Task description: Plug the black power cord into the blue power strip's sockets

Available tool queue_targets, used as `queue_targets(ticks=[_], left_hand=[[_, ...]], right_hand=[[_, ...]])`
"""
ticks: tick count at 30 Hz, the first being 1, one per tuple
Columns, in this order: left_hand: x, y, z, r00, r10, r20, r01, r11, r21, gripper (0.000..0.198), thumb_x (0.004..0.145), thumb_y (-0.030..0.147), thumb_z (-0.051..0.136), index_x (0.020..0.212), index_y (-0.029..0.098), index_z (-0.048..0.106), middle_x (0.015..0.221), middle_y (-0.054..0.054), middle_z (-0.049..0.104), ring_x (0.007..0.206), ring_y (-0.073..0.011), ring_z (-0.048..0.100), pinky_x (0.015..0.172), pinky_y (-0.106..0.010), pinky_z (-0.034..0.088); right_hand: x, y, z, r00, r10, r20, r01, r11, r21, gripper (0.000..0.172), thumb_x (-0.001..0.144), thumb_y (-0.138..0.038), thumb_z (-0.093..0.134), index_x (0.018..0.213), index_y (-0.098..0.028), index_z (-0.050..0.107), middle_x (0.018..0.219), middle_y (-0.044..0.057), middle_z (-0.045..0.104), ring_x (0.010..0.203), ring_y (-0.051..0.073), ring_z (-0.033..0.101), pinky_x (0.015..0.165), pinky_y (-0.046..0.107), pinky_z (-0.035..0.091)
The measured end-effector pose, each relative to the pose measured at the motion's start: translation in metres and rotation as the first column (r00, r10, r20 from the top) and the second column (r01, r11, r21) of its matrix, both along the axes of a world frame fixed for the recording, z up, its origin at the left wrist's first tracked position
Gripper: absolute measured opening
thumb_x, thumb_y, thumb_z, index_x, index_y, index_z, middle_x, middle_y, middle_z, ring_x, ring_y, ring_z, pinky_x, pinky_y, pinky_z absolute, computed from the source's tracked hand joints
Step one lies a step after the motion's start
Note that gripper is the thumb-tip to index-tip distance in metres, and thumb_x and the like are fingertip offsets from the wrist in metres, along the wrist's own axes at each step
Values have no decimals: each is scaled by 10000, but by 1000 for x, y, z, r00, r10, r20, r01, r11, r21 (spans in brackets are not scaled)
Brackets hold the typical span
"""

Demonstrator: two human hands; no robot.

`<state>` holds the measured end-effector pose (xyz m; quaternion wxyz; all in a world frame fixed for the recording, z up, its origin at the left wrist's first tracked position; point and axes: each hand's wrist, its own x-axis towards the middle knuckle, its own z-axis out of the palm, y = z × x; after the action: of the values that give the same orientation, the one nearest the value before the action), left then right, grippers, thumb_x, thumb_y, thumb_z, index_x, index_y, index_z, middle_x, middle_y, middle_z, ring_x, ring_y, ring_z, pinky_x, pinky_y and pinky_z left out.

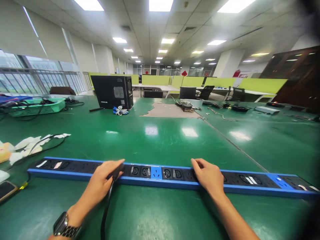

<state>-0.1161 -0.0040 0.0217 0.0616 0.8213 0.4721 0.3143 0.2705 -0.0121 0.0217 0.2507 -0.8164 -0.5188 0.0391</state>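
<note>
A long blue-and-black power strip (142, 181) lies across the green table in front of me. My left hand (103, 173), with a dark watch (65, 226) on its wrist, is closed round a black plug (118, 170) at the strip's sockets. From that plug a black power cord (106, 206) hangs toward me. Whether the plug is seated in a socket is hidden by my fingers. Farther right, my right hand (210, 175) grips the strip across its edges, thumb on the near side of the sockets. Between my hands several black sockets and one blue socket (156, 172) show.
White tissues (30, 145), a thin cable and a phone (7, 190) lie at the left. Behind them stands a green basket (40, 107) of cables. A black computer case (112, 91) with gloves (120, 110) beside it stands farther back. Loose electronic parts (186, 106) lie at the far edge.
</note>
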Motion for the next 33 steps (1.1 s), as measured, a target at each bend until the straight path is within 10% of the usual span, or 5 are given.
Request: queue_targets(ticks=[11, 16, 22, 28, 33], left_hand=[[3, 9, -5, 983, -39, -180, 41, 999, 5, 535, 884, 439, 532, 1388, 296, 426, 1275, -57, 613, 1184, -238, 532, 1039, -432, 383], [8, 7, -21, 946, 203, -253, -168, 974, 151, 1016, 699, 680, 631, 1462, 131, 244, 1308, -182, 562, 1217, -320, 497, 1050, -504, 323], [7, 2, -20, 909, 279, -310, -232, 956, 180, 689, 736, 568, 646, 1289, 182, 500, 1274, -153, 602, 1217, -344, 503, 1007, -489, 347], [12, 0, -15, 914, 286, -286, -243, 953, 179, 522, 751, 417, 616, 1237, 237, 550, 1251, -99, 628, 1179, -317, 539, 1001, -470, 346], [9, 3, -21, 905, 297, -304, -249, 950, 185, 567, 746, 441, 626, 1245, 191, 526, 1268, -130, 616, 1186, -332, 528, 993, -490, 336]], right_hand=[[-11, 6, 1, 989, 85, 118, -92, 995, 48, 363, 860, -421, 426, 961, -239, 723, 931, 63, 744, 852, 246, 665, 714, 340, 437], [-120, 27, 41, 866, 493, -87, -494, 869, 3, 401, 939, -379, 320, 996, -231, 689, 1016, 46, 727, 930, 199, 648, 772, 301, 450], [-240, 45, 56, 761, 647, -41, -648, 761, -30, 444, 960, -452, 279, 1046, -202, 635, 1048, 112, 698, 1016, 266, 600, 842, 421, 415], [-229, 32, 28, 741, 670, -44, -667, 742, 61, 429, 975, -408, 275, 1046, -196, 641, 1087, 105, 675, 1032, 247, 560, 878, 414, 391], [-193, 25, 23, 439, 886, -152, -865, 462, 198, 310, 856, -163, 473, 1118, -235, 622, 1135, 9, 667, 1016, 156, 557, 900, 300, 397]])
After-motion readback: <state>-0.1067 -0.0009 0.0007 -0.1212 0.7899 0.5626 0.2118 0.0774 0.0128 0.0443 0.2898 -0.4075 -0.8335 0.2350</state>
